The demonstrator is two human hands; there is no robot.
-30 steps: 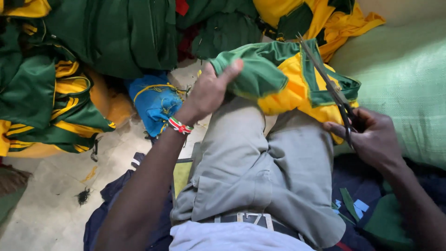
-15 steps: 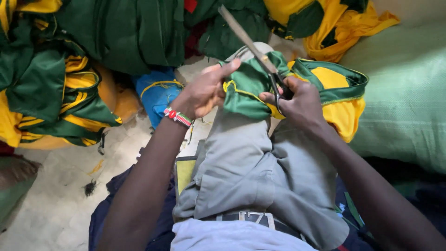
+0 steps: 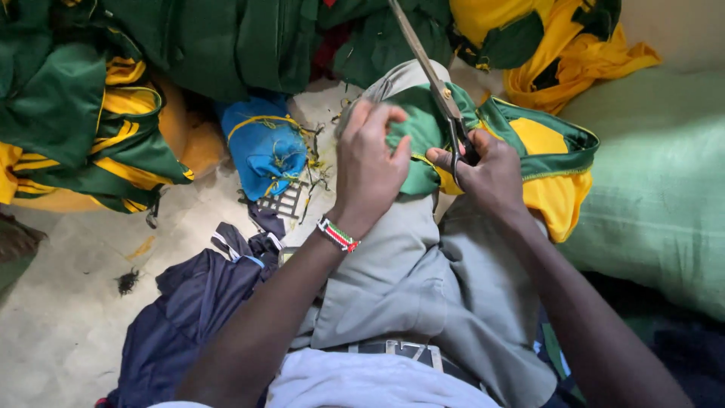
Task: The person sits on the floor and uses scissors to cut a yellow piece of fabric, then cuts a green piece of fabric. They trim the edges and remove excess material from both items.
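A green and yellow garment (image 3: 544, 159) lies over my knees, on my grey trousers (image 3: 423, 279). My left hand (image 3: 370, 162) presses down on the garment's green edge and pinches it; a beaded band is on that wrist. My right hand (image 3: 487, 177) grips the handles of a pair of metal scissors (image 3: 427, 64), whose long blades point up and away from me above the garment. The two hands sit side by side, almost touching.
Heaps of green and yellow garments (image 3: 98, 113) lie to the left and along the top. A blue bundle (image 3: 264, 143) with thread scraps sits on the concrete floor (image 3: 60, 317). Dark navy cloth (image 3: 189, 302) lies by my left leg. A pale green sack (image 3: 664, 189) fills the right.
My right hand brought the scissors from the right side to the garment's middle, beside my left hand. My left hand shifted its hold along the green edge. The view moved closer.
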